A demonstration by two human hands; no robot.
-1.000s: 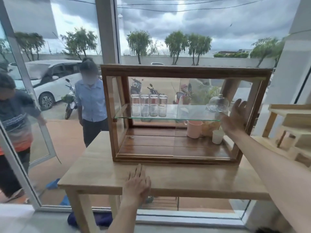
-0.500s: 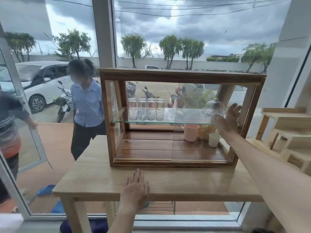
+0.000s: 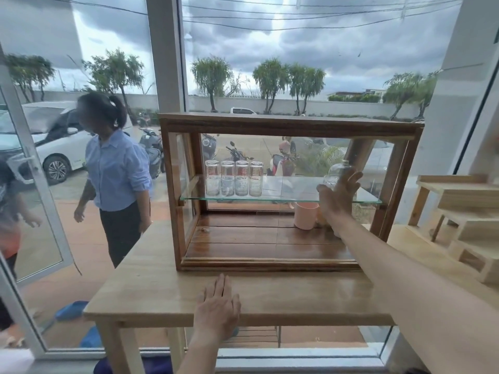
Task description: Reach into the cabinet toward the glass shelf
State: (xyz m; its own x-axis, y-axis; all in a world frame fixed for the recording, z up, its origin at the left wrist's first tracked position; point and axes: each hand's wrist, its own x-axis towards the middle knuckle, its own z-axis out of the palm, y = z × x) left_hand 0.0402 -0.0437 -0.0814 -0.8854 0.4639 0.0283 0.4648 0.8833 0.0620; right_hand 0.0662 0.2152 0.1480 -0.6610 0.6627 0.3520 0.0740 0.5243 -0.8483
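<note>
The four glasses (image 3: 233,178) on the glass shelf (image 3: 280,198) carry red printing. It is too blurred to read. No other text shows.

Both hands (image 3: 218,306) (image 3: 339,197) flat, fingers straight

- The right hand (image 3: 339,197) was motion-blurred inside the wooden display case (image 3: 290,125), so whether its fingers touched the glass dome (image 3: 334,172) could not be told.
- The dome was partly hidden behind that hand.
- Something yellowish sat behind the pink cup (image 3: 306,215), covered by the wrist; possibly a snack, too hidden to name.
- The print on the four glasses (image 3: 233,178) was too small to read.
- The right forearm ran out of the picture's lower right corner.
- A second person (image 3: 10,209) outside was cut off by the left edge and blurred.
- The wooden rack (image 3: 464,209) was cut by the right edge.
</note>
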